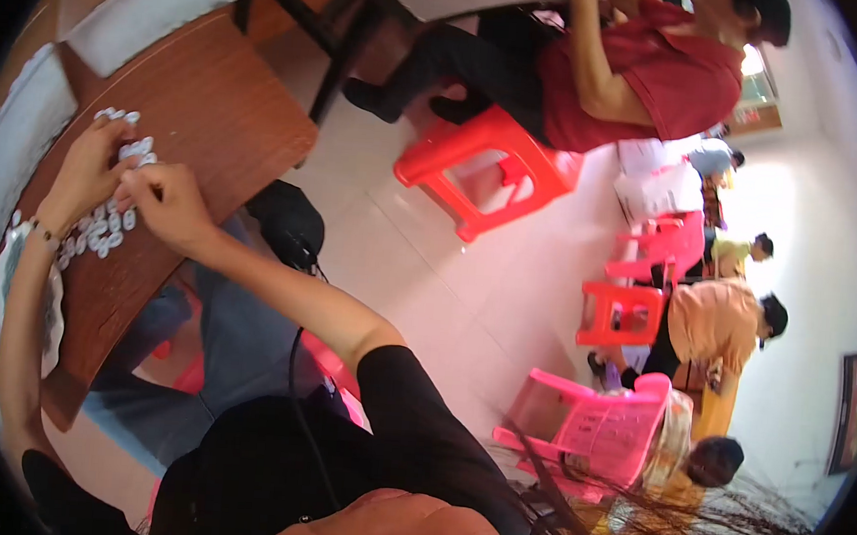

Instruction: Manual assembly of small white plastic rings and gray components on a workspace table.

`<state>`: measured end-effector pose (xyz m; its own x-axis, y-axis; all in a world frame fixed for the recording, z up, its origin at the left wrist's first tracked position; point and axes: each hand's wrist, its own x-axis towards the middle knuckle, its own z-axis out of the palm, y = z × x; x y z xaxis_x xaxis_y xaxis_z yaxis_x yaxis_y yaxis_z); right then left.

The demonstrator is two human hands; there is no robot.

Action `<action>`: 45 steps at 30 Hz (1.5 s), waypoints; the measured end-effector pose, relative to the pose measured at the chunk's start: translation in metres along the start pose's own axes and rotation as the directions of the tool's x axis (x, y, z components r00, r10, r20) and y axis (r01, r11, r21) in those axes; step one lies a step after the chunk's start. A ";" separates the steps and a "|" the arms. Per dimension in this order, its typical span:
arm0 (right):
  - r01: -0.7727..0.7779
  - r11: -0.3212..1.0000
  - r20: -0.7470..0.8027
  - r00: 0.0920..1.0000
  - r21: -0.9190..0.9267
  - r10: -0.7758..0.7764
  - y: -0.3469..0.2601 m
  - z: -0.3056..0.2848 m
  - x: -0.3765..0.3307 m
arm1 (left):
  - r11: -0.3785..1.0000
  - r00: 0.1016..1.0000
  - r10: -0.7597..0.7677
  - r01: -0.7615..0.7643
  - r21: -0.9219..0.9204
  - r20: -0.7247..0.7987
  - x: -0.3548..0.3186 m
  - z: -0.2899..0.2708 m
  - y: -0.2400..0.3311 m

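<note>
Small white oval pieces with a darker middle [105,235] lie scattered on the brown wooden table [223,104], on both sides of my hands. My left hand [94,167], with a bracelet at its wrist, rests low over the table with curled fingers. Beside it my right hand [169,208] is closed in a pinch, its fingertips meeting those of the left. White pieces show right at the fingertips, but what either hand grips is too small and covered to make out.
White shallow containers [158,12] line the table's far side, and a white scalloped tray [53,326] sits under my left forearm. A red stool [490,172] holds a seated person in a red shirt. Pink chairs [596,428] and several people are at the right.
</note>
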<state>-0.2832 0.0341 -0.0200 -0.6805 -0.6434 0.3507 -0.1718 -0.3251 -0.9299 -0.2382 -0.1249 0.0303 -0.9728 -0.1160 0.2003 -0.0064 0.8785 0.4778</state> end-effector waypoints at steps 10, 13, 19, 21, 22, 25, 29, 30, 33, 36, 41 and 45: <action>-0.053 0.980 -0.005 0.998 0.189 0.055 0.006 0.005 0.000 | 0.999 1.000 -0.003 0.003 -0.038 0.008 0.003 0.023 -0.066; -0.043 0.973 0.009 0.999 0.227 0.042 0.010 0.008 0.000 | 0.988 0.984 -0.143 0.149 -0.040 0.110 0.001 0.019 -0.082; 0.002 0.975 -0.002 1.000 0.220 -0.001 0.012 0.009 0.001 | 0.985 0.993 -0.104 0.112 -0.132 0.059 -0.005 0.024 -0.096; -0.003 0.974 -0.010 1.000 0.226 0.006 0.013 0.009 0.001 | 0.983 0.996 -0.091 0.090 -0.163 -0.002 -0.007 0.028 -0.092; 0.005 0.973 -0.012 1.000 0.229 -0.002 0.013 0.010 0.000 | 0.992 0.996 -0.043 0.033 -0.125 -0.077 -0.011 0.030 -0.093; 0.018 0.974 -0.004 1.000 0.224 -0.018 0.012 0.011 0.001 | 0.995 0.996 0.001 -0.010 -0.099 -0.090 -0.017 0.027 -0.094; 0.034 0.973 -0.031 0.999 0.229 -0.028 0.008 0.009 -0.001 | 0.989 1.000 0.002 -0.005 -0.149 -0.021 -0.026 0.016 -0.061; 0.034 0.973 -0.028 0.999 0.229 -0.028 0.006 0.009 -0.001 | 0.989 1.000 0.000 -0.003 -0.148 -0.023 -0.028 0.014 -0.057; -0.002 0.979 0.010 1.000 0.203 0.000 0.004 0.008 -0.001 | 0.968 0.998 -0.026 0.038 -0.249 0.050 -0.033 0.012 -0.058; 0.045 0.987 -0.004 0.999 0.155 -0.045 0.006 0.009 -0.002 | 0.977 0.998 -0.051 0.057 -0.204 0.037 -0.039 0.021 -0.082; 0.033 0.980 -0.017 0.999 0.194 -0.030 0.009 0.013 -0.001 | 0.970 0.979 -0.172 0.187 -0.157 0.107 -0.041 0.019 -0.109; 0.036 0.987 -0.015 0.999 0.158 -0.034 0.010 0.011 -0.001 | 0.975 0.983 -0.141 0.118 -0.189 -0.118 -0.044 0.028 -0.101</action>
<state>-0.2764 0.0239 -0.0287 -0.6852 -0.6213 0.3802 -0.0811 -0.4537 -0.8875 -0.2015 -0.1953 -0.0506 -0.9280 -0.2930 0.2302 -0.0769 0.7551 0.6511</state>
